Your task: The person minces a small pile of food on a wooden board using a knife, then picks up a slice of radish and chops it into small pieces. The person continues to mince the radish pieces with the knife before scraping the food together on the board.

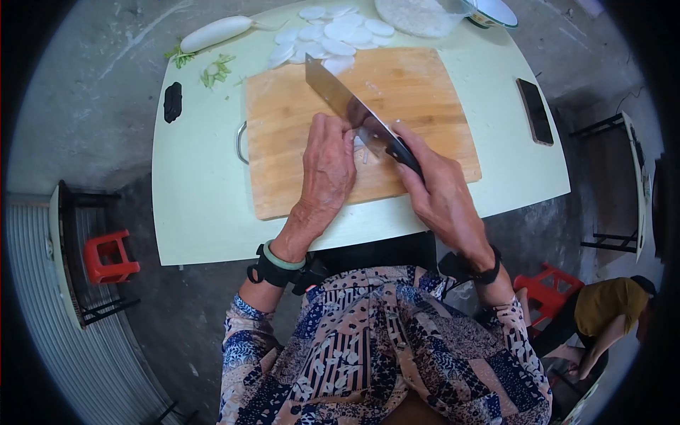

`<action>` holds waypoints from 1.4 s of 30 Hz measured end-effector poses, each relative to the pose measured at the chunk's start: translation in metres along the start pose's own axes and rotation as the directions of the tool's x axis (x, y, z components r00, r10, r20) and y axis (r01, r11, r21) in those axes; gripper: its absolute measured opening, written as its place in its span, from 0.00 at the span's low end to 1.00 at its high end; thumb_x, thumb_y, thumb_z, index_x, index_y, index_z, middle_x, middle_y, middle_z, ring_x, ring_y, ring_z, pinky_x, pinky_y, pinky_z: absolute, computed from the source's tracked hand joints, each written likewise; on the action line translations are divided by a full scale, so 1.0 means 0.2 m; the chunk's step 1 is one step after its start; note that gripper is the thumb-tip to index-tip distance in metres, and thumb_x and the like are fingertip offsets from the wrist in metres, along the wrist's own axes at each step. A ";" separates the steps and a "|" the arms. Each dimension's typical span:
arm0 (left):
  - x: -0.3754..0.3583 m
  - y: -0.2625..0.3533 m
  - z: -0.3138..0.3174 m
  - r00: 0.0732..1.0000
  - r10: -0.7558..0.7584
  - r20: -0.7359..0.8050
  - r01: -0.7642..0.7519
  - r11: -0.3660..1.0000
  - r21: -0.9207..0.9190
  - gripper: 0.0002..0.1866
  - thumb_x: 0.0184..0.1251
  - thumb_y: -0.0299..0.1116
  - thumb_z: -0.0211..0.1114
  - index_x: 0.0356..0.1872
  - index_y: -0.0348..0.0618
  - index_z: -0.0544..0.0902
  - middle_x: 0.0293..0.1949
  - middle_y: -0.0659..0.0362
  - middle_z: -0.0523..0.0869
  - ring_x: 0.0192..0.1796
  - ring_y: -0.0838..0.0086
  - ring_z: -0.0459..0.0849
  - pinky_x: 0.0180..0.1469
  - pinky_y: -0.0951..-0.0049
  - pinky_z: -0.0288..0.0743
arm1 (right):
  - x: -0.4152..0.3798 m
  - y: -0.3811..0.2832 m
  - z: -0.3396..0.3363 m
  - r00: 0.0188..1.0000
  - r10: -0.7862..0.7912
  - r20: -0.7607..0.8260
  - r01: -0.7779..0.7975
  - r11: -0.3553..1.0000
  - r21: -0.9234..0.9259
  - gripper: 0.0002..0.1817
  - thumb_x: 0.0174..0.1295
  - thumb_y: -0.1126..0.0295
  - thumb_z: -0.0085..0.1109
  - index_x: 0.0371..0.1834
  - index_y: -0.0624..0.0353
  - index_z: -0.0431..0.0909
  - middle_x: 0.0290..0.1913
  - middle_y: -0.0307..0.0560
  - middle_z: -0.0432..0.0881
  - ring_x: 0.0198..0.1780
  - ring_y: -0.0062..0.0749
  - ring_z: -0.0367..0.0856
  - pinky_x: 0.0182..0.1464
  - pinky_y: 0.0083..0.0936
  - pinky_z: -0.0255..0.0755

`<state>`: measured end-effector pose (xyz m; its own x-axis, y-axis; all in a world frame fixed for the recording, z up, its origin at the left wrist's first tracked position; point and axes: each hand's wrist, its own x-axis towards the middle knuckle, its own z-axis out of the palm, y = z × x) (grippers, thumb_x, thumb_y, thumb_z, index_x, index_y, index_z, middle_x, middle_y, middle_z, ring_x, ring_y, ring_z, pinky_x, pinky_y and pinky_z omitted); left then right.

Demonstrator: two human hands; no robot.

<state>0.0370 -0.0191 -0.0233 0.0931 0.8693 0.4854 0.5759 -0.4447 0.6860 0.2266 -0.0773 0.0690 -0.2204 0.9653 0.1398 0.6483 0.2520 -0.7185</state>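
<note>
My right hand (443, 188) grips the black handle of a kitchen knife (340, 95), whose wide blade points up and left over a wooden cutting board (283, 134). Curled beside the blade, my left hand (329, 163) presses its fingers down on white radish pieces at the board's middle; the fingers partly hide them. Small cut radish strips (364, 154) lie under and next to the blade. Beyond the board's far edge, round white radish slices (338, 32) are spread in an overlapping pile.
A whole white radish (216, 33) and leafy trimmings (214, 71) lie far left on the pale table (202, 177). A clear bowl (421, 15) and an enamel bowl (494, 13) stand at the back. A black case (172, 102) and a phone (535, 111) lie at the sides. Another person (605, 308) sits right.
</note>
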 end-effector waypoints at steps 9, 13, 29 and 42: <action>-0.01 0.00 -0.01 1.000 0.004 0.025 -0.004 1.000 0.013 0.05 0.76 0.19 0.63 0.45 0.33 0.75 0.44 0.44 0.73 0.45 0.45 0.79 0.48 0.50 0.76 | -0.21 -0.04 -0.08 0.999 0.034 0.022 -0.033 0.999 -0.032 0.29 0.73 0.81 0.62 0.78 0.64 0.71 0.55 0.71 0.87 0.55 0.72 0.87 0.54 0.50 0.82; -0.01 0.00 -0.01 1.000 0.027 0.003 -0.027 1.000 0.003 0.06 0.74 0.17 0.64 0.45 0.33 0.75 0.44 0.44 0.73 0.45 0.44 0.79 0.47 0.50 0.76 | -0.10 -0.03 -0.01 1.000 0.019 0.021 -0.018 0.999 -0.042 0.27 0.74 0.79 0.61 0.76 0.63 0.72 0.56 0.71 0.87 0.52 0.73 0.86 0.52 0.54 0.80; -0.02 -0.01 -0.04 0.999 -0.010 0.037 0.011 0.999 -0.033 0.06 0.75 0.19 0.67 0.46 0.35 0.78 0.42 0.47 0.77 0.43 0.50 0.84 0.46 0.54 0.78 | -0.25 -0.04 -0.10 0.999 -0.002 0.032 0.004 0.997 -0.074 0.30 0.74 0.80 0.61 0.79 0.65 0.69 0.54 0.69 0.87 0.52 0.70 0.89 0.51 0.49 0.83; 0.00 0.04 -0.11 0.988 0.062 0.144 -0.058 0.998 -0.032 0.14 0.71 0.22 0.73 0.50 0.34 0.78 0.47 0.46 0.78 0.49 0.46 0.82 0.52 0.53 0.79 | 0.03 0.02 0.04 0.999 -0.046 0.030 0.046 0.999 -0.013 0.27 0.74 0.78 0.60 0.77 0.65 0.71 0.51 0.71 0.87 0.50 0.72 0.86 0.50 0.56 0.79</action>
<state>0.0235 -0.0284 -0.0057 0.2445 0.8618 0.4444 0.5432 -0.5014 0.6734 0.2216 -0.0716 0.0609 -0.2715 0.9504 0.1519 0.6465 0.2970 -0.7027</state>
